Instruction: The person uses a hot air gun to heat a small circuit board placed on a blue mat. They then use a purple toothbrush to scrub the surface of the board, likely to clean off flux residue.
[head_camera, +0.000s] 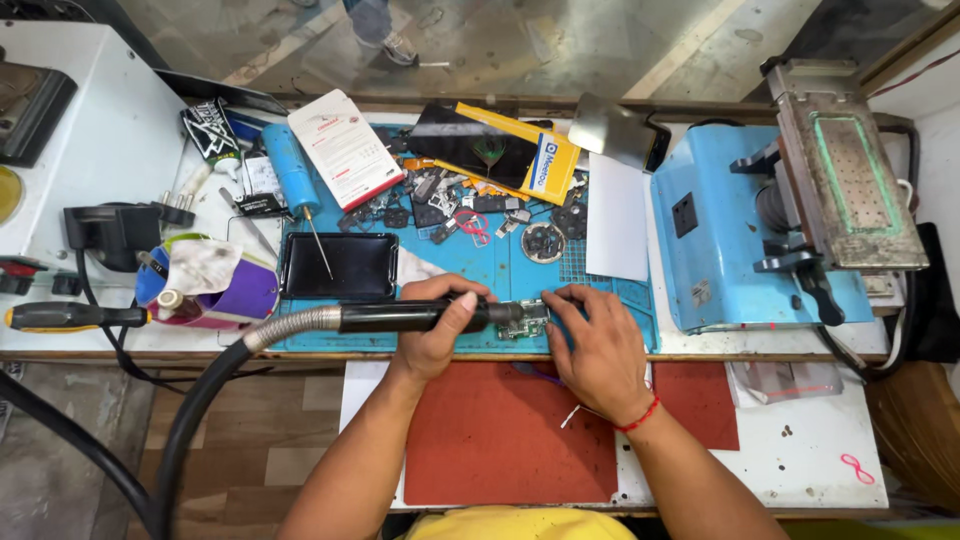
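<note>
The small circuit board (523, 322) lies at the near edge of the blue work mat (480, 262), between the two hands and right at the tip of the black hot-air wand (400, 317); the left hand (438, 322) is curled around the wand's barrel, thumb laid along the top, holding it level with its nozzle over the board; the wand's ribbed metal hose (290, 328) runs left and joins a thick black hose that drops off the near edge of the bench; the right hand (590, 345) lies flat with fingers pressed together, the fingertips touching the right end of the board, though whether they pinch it I cannot tell; a red thread band sits on that wrist; a red mat (505, 435) lies under both forearms; farther back on the blue mat sit a black tray (338, 266), a blue-handled screwdriver (297, 180) and a scatter of small phone parts (470, 205); a blue machine (745, 225) stands to the right.
</note>
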